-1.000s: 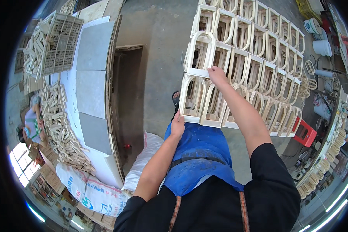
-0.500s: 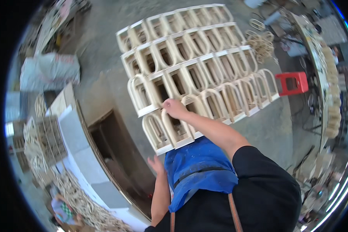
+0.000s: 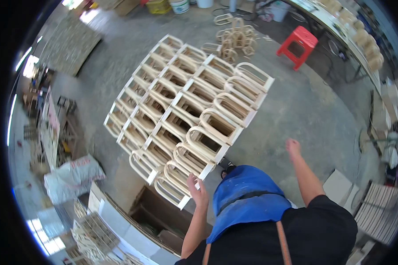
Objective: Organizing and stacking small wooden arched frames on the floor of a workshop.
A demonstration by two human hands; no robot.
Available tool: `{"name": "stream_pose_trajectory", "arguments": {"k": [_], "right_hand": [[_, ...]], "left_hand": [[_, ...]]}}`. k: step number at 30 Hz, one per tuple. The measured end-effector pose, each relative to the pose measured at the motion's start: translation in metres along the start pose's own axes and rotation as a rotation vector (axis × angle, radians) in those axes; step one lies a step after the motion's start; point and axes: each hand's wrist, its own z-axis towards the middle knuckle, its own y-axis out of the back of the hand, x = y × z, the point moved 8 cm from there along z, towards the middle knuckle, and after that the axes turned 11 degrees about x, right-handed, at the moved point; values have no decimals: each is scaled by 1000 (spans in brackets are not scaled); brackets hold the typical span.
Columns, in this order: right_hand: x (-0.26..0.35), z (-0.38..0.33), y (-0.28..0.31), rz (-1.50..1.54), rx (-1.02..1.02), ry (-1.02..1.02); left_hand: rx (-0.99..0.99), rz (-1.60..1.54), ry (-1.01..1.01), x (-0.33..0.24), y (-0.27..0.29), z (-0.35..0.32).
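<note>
Stacks of pale wooden U-shaped frames (image 3: 177,121) stand on the floor in several rows, rounded ends up or toward me along the nearest row. My left hand (image 3: 199,191) is beside the near corner of that row, fingers apart and stretched up. It overlaps the last frame's end in the picture; whether it touches the wood I cannot tell. My right hand (image 3: 292,149) hangs out to the right over the concrete floor, away from the frames, its fingers loosely curled with nothing seen in them. A blue apron (image 3: 247,190) covers my front.
A red plastic stool (image 3: 298,44) stands at the far right, near a long workbench (image 3: 331,26). Loose wooden loops (image 3: 236,39) lie piled behind the rows. At left are a white sack (image 3: 73,179) and an open brown box (image 3: 163,216).
My right hand has left the frame it was at and swung out to the right. My left hand has come up to the row's near corner. The whole view has turned.
</note>
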Motion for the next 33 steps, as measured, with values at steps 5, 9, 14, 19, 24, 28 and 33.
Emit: {"name": "stream_pose_trajectory", "arguments": {"k": [5, 9, 14, 19, 24, 28, 33], "right_hand": [[-196, -49, 70, 141, 17, -401], [-406, -129, 99, 320, 297, -790], [-428, -14, 161, -11, 366, -1012], [-277, 198, 228, 158, 276, -834], [-113, 366, 335, 227, 184, -575], [-34, 477, 379, 274, 178, -389], [49, 548, 364, 240, 257, -284]], "left_hand": [[252, -157, 65, -39, -117, 50], [454, -116, 40, -90, -228, 58], [773, 22, 124, -133, -383, 78], [853, 95, 230, -188, -535, 117], [1015, 100, 87, -297, -647, 176], [939, 47, 51, -296, -685, 226], [751, 35, 122, -284, -732, 323]]}}
